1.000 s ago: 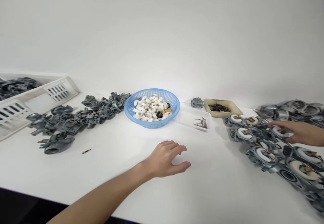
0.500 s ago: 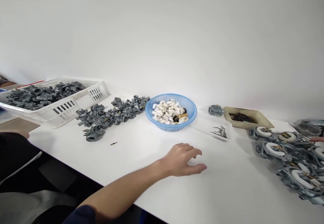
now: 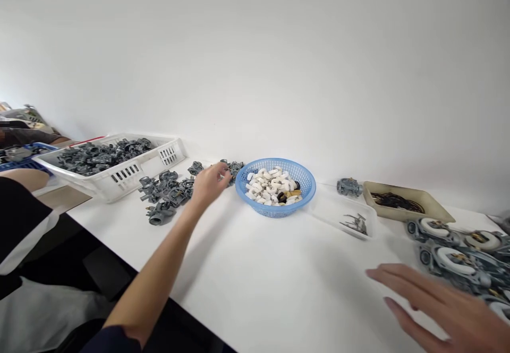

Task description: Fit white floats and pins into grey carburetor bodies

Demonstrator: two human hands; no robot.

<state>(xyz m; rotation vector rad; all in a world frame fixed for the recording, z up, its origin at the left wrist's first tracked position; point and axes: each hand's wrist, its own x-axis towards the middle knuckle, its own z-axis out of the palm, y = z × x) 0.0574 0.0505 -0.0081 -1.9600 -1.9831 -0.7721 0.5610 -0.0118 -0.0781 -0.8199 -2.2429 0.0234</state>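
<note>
My left hand (image 3: 210, 184) reaches over a pile of grey metal carburetor bodies (image 3: 169, 191) left of the blue basket. Its thumb and index finger are bent around a carburetor body (image 3: 234, 170) at the pile's right end; the other fingers are partly hidden. My right hand (image 3: 434, 305), somewhat blurred, hovers at the lower right with fingers apart and nothing in it. Close beside it lie carburetor bodies fitted with white floats (image 3: 454, 260). Loose white floats (image 3: 271, 183), with a few dark and tan pieces, fill the blue basket (image 3: 274, 212).
A white crate (image 3: 115, 183) full of carburetor bodies stands at the left. Right of the basket are a clear tray (image 3: 370, 217) with small metal pins, a lone carburetor (image 3: 349, 186) and a beige tray (image 3: 438, 212) of dark rings. Another person's sleeve (image 3: 24, 220) shows at the left edge.
My left hand has moved from the middle of the table up and left to the carburetor bodies. The right hand has come further into view at the lower right. The view has shifted slightly left.
</note>
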